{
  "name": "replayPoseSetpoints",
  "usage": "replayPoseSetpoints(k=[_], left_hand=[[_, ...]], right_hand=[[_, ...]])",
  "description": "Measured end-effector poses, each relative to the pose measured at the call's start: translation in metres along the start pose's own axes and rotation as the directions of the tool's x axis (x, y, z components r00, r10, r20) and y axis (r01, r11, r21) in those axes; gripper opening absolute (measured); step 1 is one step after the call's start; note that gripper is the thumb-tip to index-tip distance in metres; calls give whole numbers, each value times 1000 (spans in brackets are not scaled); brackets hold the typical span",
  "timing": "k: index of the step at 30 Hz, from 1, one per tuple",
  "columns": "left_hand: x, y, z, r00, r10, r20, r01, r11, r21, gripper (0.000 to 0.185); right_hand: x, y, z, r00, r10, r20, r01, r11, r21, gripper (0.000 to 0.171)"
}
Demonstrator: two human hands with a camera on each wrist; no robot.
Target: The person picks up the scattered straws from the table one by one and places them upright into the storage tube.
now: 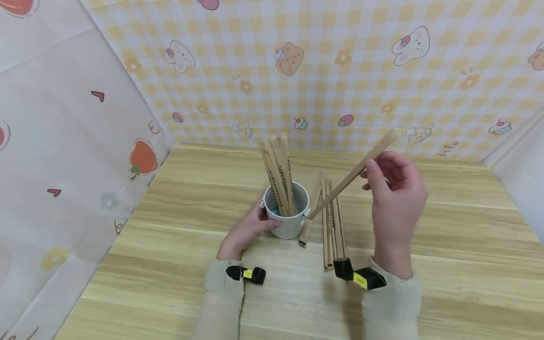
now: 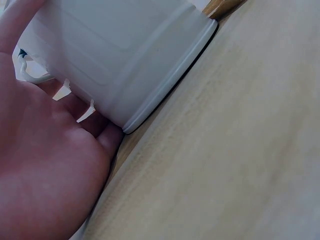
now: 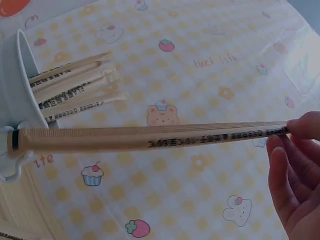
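Observation:
My left hand [image 1: 253, 223] holds a small white bucket [image 1: 290, 230] standing on the table, thumb across its front and the other fingers behind. Several paper-wrapped straws [image 1: 280, 182] lean upright inside it. My right hand [image 1: 398, 198] pinches another paper-wrapped straw [image 1: 345, 184] near its upper end, between thumb and fingers. This straw slants down to the left, its lower end overlapping the bucket's right handle lug [image 3: 14, 155] in the right wrist view. Close to the bucket's base, the left palm [image 2: 45, 165] fills the left wrist view's corner.
More wrapped straws [image 1: 329, 226] lie on the wooden table [image 1: 170, 226] to the right of the bucket, partly under the raised straw in the head view. A yellow checked cloth [image 1: 238, 61] with cartoon prints hangs behind the table, and a pale printed sheet [image 1: 76, 156] hangs at left.

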State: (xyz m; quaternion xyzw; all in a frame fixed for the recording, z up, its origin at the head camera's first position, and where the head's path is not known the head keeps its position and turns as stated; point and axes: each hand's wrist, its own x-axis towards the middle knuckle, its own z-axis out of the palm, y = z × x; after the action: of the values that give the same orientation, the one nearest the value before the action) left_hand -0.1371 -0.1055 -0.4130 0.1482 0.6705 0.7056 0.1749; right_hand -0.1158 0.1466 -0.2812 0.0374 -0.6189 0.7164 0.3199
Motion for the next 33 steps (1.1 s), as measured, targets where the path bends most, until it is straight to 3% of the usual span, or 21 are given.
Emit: replayPoseSetpoints(k=[12, 20, 24, 29, 33], left_hand=[[0, 1, 0, 1000, -7, -8, 7, 1000, 6, 90], [0, 0, 0, 1000, -5, -5, 5, 1000, 5, 89], [0, 1, 0, 1000, -6, -5, 6, 1000, 7, 89], [0, 0, 0, 1000, -8, -7, 8, 1000, 12, 89], [3, -9, -4, 1000, -5, -8, 5, 1000, 8, 90]], right_hand=[[0, -1, 0, 987, -93, -129, 116, 976, 186, 29], [-2, 2, 3, 991, -105, -79, 119, 973, 195, 24], [-4, 0, 8, 994, -103, -27, 106, 983, 152, 21], [-8, -4, 14, 996, -66, 56, 66, 998, -5, 18], [-10, -2, 18, 993, -9, 120, 26, 990, -137, 19]])
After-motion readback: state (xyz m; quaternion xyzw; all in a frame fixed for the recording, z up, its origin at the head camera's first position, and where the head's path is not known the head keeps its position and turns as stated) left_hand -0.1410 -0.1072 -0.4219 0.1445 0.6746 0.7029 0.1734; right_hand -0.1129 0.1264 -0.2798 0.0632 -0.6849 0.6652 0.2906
